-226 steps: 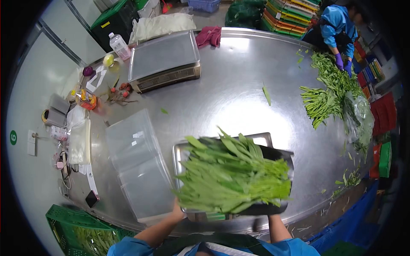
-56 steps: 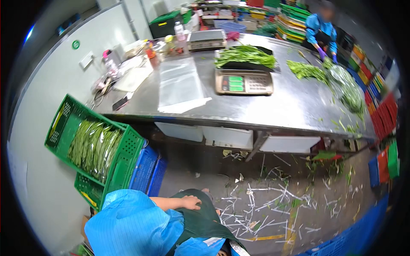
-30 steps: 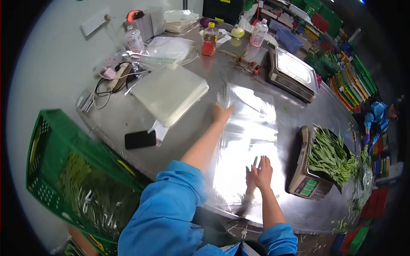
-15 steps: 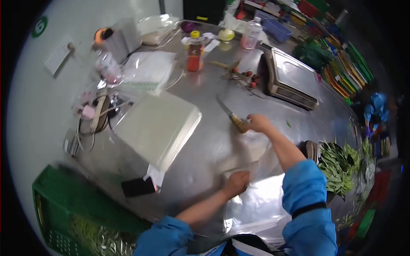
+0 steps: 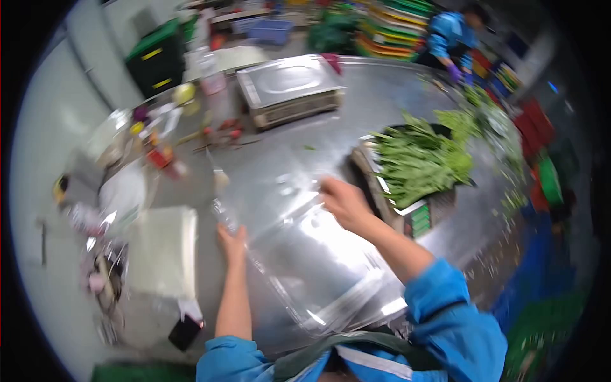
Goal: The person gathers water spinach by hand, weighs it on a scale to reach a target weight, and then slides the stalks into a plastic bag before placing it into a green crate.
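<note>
A large clear plastic bag (image 5: pixel 286 242) is spread between my hands, above the steel table and other clear plastic below. My left hand (image 5: pixel 232 242) has its fingers closed on the bag's left edge. At the upper right, my right hand (image 5: pixel 344 202) pinches the bag's far edge; its fingertips are partly blurred. A knife (image 5: pixel 220 180), smeared by motion, lies just beyond the bag's far left corner. Right of my right hand, leafy greens (image 5: pixel 420 167) are heaped on a scale (image 5: pixel 374 184).
Another scale (image 5: pixel 289 89) stands at the back. A pale stack of plastic bags (image 5: pixel 162 251) lies left, with a dark phone (image 5: pixel 185 332) nearby. Bottles and red fruit (image 5: pixel 232 130) sit farther back. A co-worker (image 5: pixel 449 41) in blue bends over the far right end.
The view has swung right. The clear bag is now spread wide; my left hand has moved to its left edge, and my right hand has moved from beside the knife handle to the bag's far edge.
</note>
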Action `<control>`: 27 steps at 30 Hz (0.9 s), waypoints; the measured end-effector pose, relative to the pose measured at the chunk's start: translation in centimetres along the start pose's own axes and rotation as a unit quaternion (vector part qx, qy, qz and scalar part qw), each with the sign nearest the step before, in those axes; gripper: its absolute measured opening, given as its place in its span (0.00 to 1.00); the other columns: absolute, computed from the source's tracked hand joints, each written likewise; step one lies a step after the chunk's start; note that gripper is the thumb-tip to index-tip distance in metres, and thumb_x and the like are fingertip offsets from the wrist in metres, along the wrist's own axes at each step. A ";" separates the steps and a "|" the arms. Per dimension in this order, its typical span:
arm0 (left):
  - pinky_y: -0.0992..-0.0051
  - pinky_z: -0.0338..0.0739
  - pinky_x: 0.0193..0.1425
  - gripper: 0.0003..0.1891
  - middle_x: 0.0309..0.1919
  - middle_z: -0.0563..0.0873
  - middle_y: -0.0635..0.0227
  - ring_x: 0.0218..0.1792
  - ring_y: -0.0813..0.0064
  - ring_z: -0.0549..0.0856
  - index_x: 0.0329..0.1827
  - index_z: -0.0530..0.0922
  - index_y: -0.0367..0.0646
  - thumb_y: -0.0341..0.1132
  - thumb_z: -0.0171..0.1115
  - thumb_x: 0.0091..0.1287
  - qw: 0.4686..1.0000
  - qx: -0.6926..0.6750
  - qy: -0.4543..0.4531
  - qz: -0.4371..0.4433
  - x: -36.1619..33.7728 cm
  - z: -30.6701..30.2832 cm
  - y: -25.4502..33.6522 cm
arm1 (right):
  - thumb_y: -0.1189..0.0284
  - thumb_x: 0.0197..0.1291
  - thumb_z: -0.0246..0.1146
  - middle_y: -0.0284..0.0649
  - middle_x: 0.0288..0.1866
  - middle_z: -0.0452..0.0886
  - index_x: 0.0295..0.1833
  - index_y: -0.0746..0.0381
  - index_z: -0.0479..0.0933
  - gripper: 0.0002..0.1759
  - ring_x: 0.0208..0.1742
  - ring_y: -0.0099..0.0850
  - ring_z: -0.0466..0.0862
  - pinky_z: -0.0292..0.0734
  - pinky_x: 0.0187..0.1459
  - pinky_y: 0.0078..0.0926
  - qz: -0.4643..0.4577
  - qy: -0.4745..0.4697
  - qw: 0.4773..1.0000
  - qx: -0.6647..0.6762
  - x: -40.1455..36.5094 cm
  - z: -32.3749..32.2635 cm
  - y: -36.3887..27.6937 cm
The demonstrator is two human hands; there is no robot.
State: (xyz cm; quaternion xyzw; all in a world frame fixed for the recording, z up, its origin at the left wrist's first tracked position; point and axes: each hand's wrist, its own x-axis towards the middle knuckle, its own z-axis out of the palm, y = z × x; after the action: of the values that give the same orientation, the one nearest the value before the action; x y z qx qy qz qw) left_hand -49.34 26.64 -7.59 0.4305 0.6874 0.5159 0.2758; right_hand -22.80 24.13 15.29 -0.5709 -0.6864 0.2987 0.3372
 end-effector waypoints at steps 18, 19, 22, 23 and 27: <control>0.61 0.65 0.49 0.17 0.38 0.82 0.63 0.43 0.63 0.79 0.39 0.80 0.48 0.47 0.62 0.50 0.801 0.446 -0.284 0.281 14.4 4.1 5.9 | 0.77 0.55 0.54 0.38 0.25 0.77 0.45 0.66 0.72 0.11 0.27 0.22 0.76 0.72 0.31 0.20 0.351 0.142 0.925 0.019 -26.7 -0.2 7.1; 0.61 0.63 0.50 0.14 0.38 0.82 0.64 0.41 0.62 0.79 0.38 0.80 0.47 0.45 0.60 0.53 0.785 0.466 -0.279 0.298 14.2 4.1 6.4 | 0.77 0.55 0.55 0.40 0.27 0.78 0.45 0.65 0.73 0.11 0.28 0.22 0.77 0.73 0.32 0.20 0.324 0.149 0.933 0.039 -26.5 0.1 7.5; 0.62 0.59 0.51 0.09 0.31 0.81 0.66 0.36 0.65 0.79 0.35 0.80 0.46 0.33 0.61 0.50 0.803 0.294 -0.259 0.450 8.9 3.8 14.8 | 0.73 0.59 0.56 0.40 0.32 0.79 0.49 0.65 0.70 0.14 0.33 0.25 0.79 0.74 0.36 0.21 0.306 0.139 0.917 0.216 -26.6 0.1 6.5; 0.62 0.58 0.51 0.09 0.28 0.81 0.67 0.34 0.66 0.78 0.34 0.80 0.46 0.29 0.61 0.48 0.777 0.212 -0.271 0.527 4.2 3.7 18.2 | 0.67 0.61 0.56 0.41 0.35 0.78 0.55 0.65 0.65 0.19 0.36 0.27 0.79 0.73 0.39 0.20 0.337 0.127 0.866 0.346 -26.4 -0.5 6.4; 0.61 0.58 0.57 0.13 0.36 0.80 0.72 0.44 0.73 0.77 0.38 0.77 0.49 0.31 0.62 0.46 0.533 0.081 -0.470 0.699 -14.6 6.6 22.7 | 0.60 0.61 0.55 0.42 0.44 0.74 0.62 0.61 0.58 0.28 0.34 0.30 0.77 0.71 0.35 0.23 0.337 0.089 0.663 0.662 -25.8 -4.3 3.6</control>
State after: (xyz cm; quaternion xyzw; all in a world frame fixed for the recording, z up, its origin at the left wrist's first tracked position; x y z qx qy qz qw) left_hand -29.93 19.14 10.89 0.9746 -0.0223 0.2103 0.0744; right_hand -14.07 -0.56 11.83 -0.4137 -0.0351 0.7152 0.5622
